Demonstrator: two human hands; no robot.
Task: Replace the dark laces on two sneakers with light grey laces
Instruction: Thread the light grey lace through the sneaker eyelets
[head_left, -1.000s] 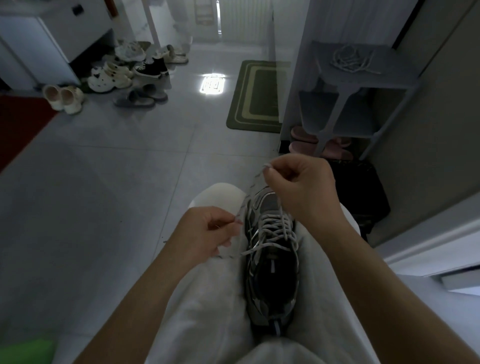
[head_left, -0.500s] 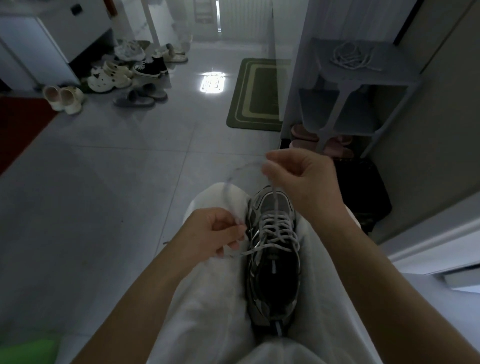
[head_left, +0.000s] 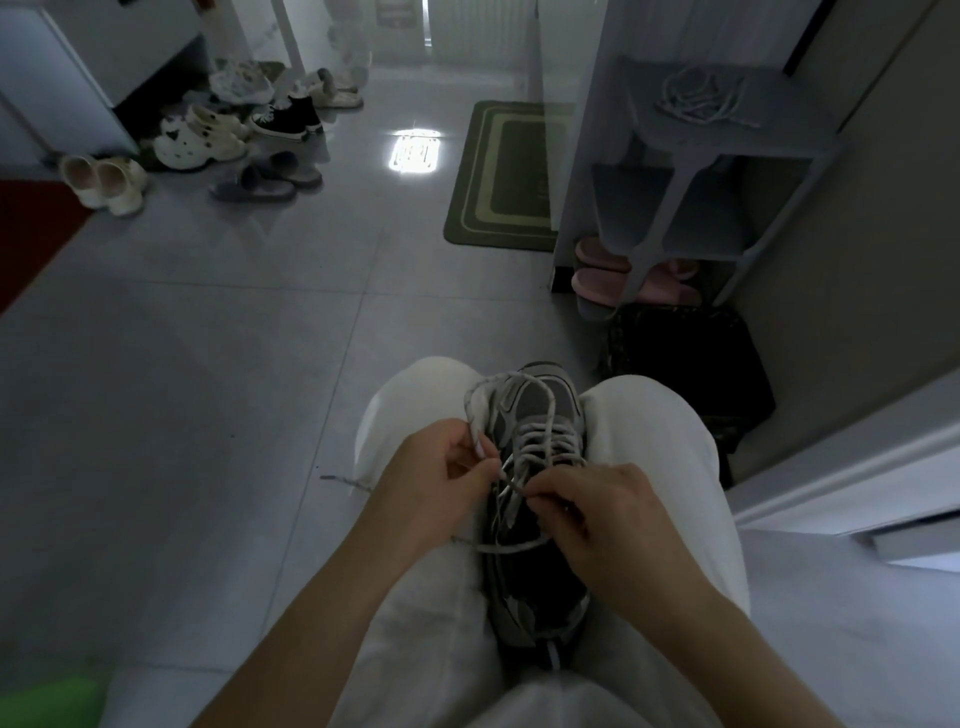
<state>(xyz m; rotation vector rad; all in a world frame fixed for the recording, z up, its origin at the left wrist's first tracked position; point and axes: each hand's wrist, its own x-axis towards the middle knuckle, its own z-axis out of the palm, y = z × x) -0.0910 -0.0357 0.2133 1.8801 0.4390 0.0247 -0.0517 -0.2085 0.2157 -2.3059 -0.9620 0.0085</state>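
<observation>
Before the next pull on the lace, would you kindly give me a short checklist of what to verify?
1. The grey mesh sneaker sits wedged between the knees: ok.
2. The left hand pinches the light grey lace: ok.
3. The right hand pinches a strand by the tongue: ok.
4. Slack taken up: not ok, a loop lies over the toe.
5. Lace ends even: cannot tell.
</observation>
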